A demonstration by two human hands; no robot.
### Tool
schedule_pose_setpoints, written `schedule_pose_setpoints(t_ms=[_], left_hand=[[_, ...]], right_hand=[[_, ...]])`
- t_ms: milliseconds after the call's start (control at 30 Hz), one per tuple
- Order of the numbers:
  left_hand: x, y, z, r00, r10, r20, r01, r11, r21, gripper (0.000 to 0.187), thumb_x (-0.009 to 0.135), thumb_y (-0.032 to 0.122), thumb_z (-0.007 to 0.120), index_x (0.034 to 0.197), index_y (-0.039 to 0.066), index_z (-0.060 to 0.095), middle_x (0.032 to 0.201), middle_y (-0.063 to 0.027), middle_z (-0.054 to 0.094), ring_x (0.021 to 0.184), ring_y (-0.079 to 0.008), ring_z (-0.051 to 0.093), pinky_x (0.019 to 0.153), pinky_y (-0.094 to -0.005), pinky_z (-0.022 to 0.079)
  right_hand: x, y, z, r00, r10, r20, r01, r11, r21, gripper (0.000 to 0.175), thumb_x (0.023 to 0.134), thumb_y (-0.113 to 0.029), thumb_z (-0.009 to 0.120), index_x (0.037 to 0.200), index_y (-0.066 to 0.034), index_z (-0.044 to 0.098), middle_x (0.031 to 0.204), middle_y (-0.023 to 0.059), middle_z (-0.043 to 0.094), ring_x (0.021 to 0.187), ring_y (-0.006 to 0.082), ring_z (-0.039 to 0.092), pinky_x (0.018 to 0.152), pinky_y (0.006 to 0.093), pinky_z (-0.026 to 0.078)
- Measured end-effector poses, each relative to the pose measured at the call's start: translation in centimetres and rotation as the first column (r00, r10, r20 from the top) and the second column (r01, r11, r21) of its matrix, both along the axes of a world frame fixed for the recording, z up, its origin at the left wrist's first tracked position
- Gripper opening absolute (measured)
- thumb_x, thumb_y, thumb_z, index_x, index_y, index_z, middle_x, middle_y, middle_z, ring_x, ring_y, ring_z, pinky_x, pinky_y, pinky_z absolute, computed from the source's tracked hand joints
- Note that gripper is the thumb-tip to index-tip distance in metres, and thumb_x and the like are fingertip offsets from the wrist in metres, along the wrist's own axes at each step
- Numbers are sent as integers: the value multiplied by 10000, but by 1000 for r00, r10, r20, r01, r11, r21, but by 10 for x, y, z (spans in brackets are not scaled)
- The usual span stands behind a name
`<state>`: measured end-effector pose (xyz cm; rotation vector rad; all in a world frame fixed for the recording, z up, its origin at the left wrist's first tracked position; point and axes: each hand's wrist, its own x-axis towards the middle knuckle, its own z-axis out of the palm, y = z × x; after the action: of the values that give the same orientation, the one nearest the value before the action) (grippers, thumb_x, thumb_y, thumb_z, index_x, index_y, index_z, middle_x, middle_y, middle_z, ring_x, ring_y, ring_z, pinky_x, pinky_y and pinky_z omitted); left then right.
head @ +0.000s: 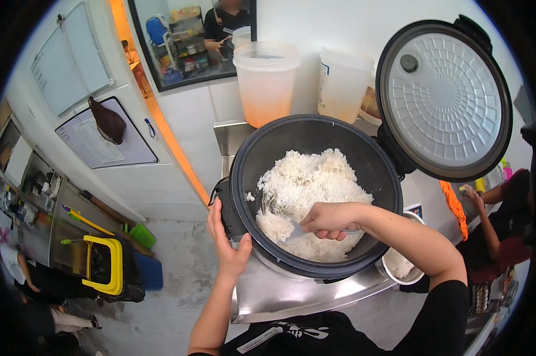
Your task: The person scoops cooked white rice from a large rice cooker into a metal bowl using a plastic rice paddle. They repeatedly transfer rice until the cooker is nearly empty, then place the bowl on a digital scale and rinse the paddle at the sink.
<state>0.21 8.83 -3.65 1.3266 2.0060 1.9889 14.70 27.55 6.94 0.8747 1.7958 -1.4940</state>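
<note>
A large black rice cooker [317, 196] stands in front of me with its lid [444, 95] tipped up at the right. Cooked white rice [314, 178] is heaped inside the dark pot. My right hand [332, 220] reaches over the rim and grips a translucent rice paddle [294, 232] by its handle. Its blade lies in the rice, beside a clump at the lower left of the pot. My left hand [232, 247] rests against the cooker's left side, over the black side part, with its fingers spread. A metal bowl [408, 279] holding rice is on the right, partly behind my right forearm.
Translucent plastic tubs [268, 84] stand behind the cooker by the wall. The steel counter's front edge [312, 307] runs just before me. An orange cloth [453, 209] lies at the right, near a co-worker [495, 222]. A yellow-rimmed bin [116, 267] stands on the floor at left.
</note>
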Motion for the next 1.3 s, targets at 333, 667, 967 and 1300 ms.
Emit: schedule_pose_setpoints(t_ms=[333, 667, 967, 1300], left_hand=[[2, -3, 5, 999, -1, 35, 2, 999, -36, 797, 708, 146, 589, 1414, 10, 245, 1408, -195, 290, 1305, -338, 264, 1088, -422, 192], [-9, -2, -13, 997, -32, -66, 33, 999, 12, 727, 796, 203, 559, 1413, -22, 248, 1450, -180, 281, 1350, -307, 233, 1108, -404, 163], [-5, -1, -5, 997, -41, 60, 40, 999, 21, 706, 782, 189, 508, 1418, -4, 272, 1446, -155, 287, 1338, -269, 265, 1105, -369, 164], [-3, -1, -1, 999, -33, 13, 33, 999, 6, 698, 778, 177, 513, 1411, -6, 281, 1429, -151, 303, 1323, -265, 285, 1100, -356, 171]], right_hand=[[39, 31, 27, 969, -199, -148, 188, 979, -83, 408, 920, -138, 489, 1314, -33, 481, 542, -53, 330, 386, 40, 266, 329, 222, 209], [180, 19, 82, 812, -453, -369, 556, 794, 247, 420, 929, -157, 516, 1321, -15, 463, 555, -40, 392, 405, 29, 293, 342, 206, 230], [291, -53, 4, 943, -318, 99, -80, 72, 994, 595, 782, -68, 562, 1349, -207, 448, 764, 156, 618, 686, 298, 642, 618, 415, 514], [281, -85, -77, 942, -329, 65, -61, 21, 998, 732, 709, -12, 556, 1395, -210, 392, 820, 104, 551, 614, 271, 624, 547, 379, 513]])
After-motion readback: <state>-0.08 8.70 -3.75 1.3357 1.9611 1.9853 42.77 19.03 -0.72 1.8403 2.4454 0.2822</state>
